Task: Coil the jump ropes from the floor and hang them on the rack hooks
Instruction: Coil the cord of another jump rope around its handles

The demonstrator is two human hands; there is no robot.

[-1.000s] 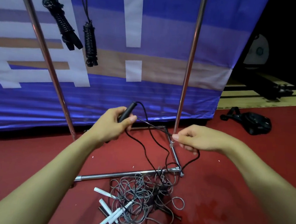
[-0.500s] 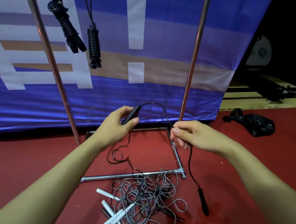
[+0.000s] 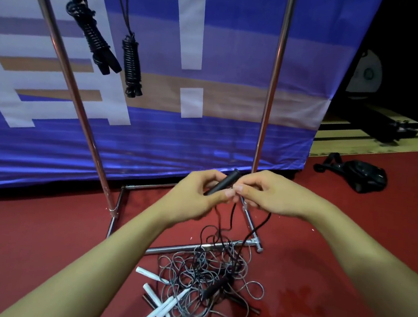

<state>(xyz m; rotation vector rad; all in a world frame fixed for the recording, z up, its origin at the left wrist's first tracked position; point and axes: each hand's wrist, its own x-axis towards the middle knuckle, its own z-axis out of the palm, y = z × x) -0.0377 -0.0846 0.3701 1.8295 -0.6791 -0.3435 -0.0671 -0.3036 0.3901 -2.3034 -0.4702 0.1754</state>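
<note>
We have our left hand [image 3: 199, 195] curled round a black handle [image 3: 222, 184], and our right hand [image 3: 270, 195] pinching the black cord [image 3: 233, 217] right against it, the two hands touching at centre frame. From them the cord drops toward 6 o'clock into the tangled pile of ropes [image 3: 204, 280] on the red floor [image 3: 42, 231], where grey cords and white handles [image 3: 160, 309] lie mixed with it.

The risk, we judge, is that pulling up more cord drags grey loops along or snags on the rack's base bar [image 3: 194, 247], which the pile overlaps. Loose coils could also slip off the handle if our pinch slackens.

Two coiled ropes [image 3: 131, 66] already hang at 11 o'clock; their hooks are cut off above the frame. We cannot tell which floor handle belongs to our cord.
</note>
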